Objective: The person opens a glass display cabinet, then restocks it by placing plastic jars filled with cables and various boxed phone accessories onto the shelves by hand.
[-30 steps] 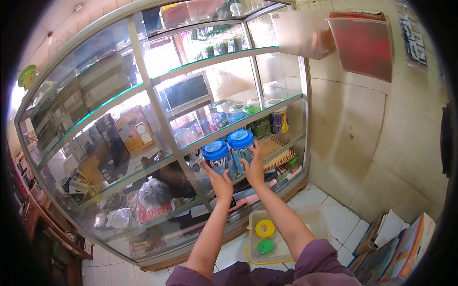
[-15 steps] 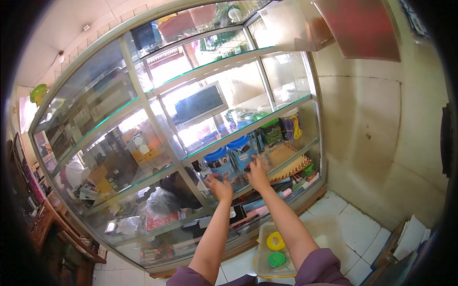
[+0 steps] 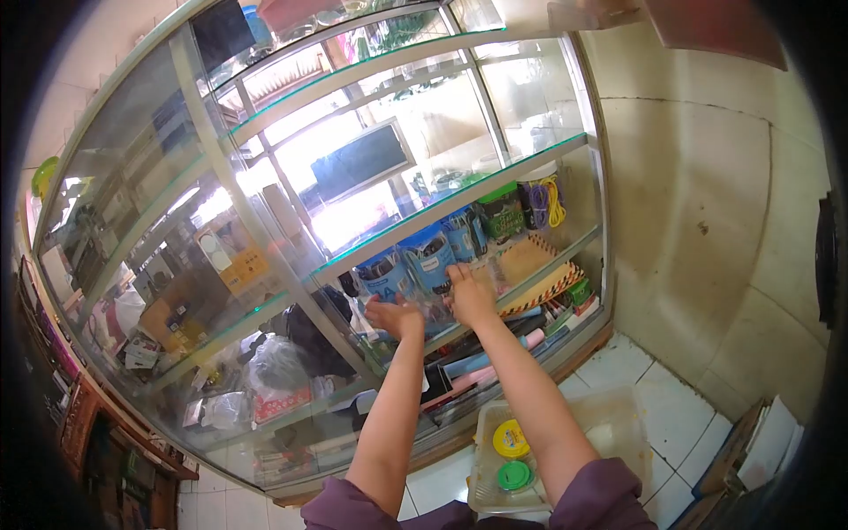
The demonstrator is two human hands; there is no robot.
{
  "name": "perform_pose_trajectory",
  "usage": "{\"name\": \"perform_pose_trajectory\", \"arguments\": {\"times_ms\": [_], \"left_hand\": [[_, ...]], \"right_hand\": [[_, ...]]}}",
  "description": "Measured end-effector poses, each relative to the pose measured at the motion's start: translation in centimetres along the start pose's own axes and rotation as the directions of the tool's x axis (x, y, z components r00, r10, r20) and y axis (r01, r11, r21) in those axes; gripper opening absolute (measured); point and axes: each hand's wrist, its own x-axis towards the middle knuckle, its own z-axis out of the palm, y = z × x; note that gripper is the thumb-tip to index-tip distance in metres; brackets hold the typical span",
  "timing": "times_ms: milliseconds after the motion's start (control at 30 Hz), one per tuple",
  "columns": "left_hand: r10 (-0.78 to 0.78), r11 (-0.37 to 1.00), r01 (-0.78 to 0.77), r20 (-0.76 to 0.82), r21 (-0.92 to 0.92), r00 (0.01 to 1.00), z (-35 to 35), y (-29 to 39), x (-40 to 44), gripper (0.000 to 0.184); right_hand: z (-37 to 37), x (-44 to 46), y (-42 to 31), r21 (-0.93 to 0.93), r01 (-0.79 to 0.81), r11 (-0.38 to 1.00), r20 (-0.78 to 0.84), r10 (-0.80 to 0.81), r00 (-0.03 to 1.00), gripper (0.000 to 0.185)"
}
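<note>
- head view: on my feed i look down along two bare forearms with purple sleeves (image 3: 596,496), both reaching into a glass cabinet (image 3: 253,212)
- left hand (image 3: 397,318): i see its thumb and fingers apart, just in front of the lower part of the left blue jar (image 3: 383,278); i cannot tell whether skin meets jar
- right hand (image 3: 473,296): thumb and fingers apart here too, the fingertips by the lower right side of the right blue jar (image 3: 431,258); contact is unclear to me
- both of these jars stand side by side inside the cabinet, below the green-edged glass shelf (image 3: 495,184)
- to their right i make out another blue container (image 3: 465,233), then a green-lidded tub (image 3: 502,212), with purple cord (image 3: 536,203) and yellow cord (image 3: 556,201) beyond it
- a brown envelope (image 3: 526,272) with a striped edge lies to the right of the right hand
- on the tiled floor (image 3: 676,424), i see a clear plastic bin (image 3: 609,408) near the right forearm, holding a yellow-lidded tub (image 3: 510,439) and a green-lidded jar (image 3: 514,476)
</note>
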Motion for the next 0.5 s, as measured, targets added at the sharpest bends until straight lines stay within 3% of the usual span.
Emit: {"name": "perform_pose_trajectory", "arguments": {"times_ms": [100,267,500], "left_hand": [[-0.014,1.000,0.014,-0.013,-0.010,1.000,0.0,0.5,-0.4,0.051],[0.005,1.000,-0.006,0.031,0.020,1.000,0.0,0.6,-0.4,0.057],[0.012,0.997,-0.016,0.053,0.073,0.998,-0.4,1.6,-0.7,0.062]], "right_hand": [[-0.6,-0.1,-0.8,-0.114,0.002,0.993,0.052,0.004,0.999,0.044],[0.0,0.5,-0.8,-0.241,0.124,0.962,0.008,-0.126,0.992,0.024],[3.8,2.1,0.7,-0.379,0.165,0.911,-0.076,-0.208,0.975,0.022]]}}
